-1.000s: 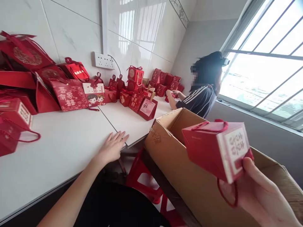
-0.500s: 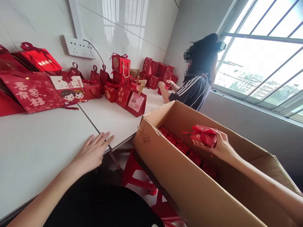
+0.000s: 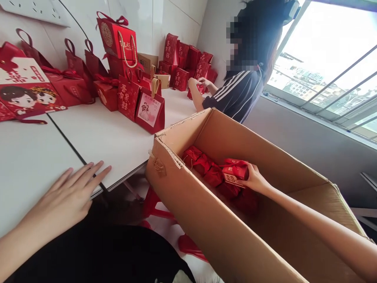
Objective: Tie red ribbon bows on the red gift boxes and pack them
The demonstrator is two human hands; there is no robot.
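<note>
Inside the large cardboard box (image 3: 188,196), my right hand (image 3: 255,181) grips a small red gift box (image 3: 234,171) with a ribbon and a pale patterned side. Several red gift boxes (image 3: 213,176) lie below and beside it, at the box's far end. My left hand (image 3: 72,192) rests flat on the white table (image 3: 114,153), across the dark seam, fingers spread and holding nothing.
Red gift bags (image 3: 126,98) and boxes stand along the tiled wall. Behind the carton a person (image 3: 241,90) in a striped sleeve handles a red box at the table. Red stools (image 3: 156,204) stand under the table edge. A barred window is at right.
My right hand has lowered the red gift box deeper into the carton, near the others. The view has shifted closer; my left hand still lies on the table.
</note>
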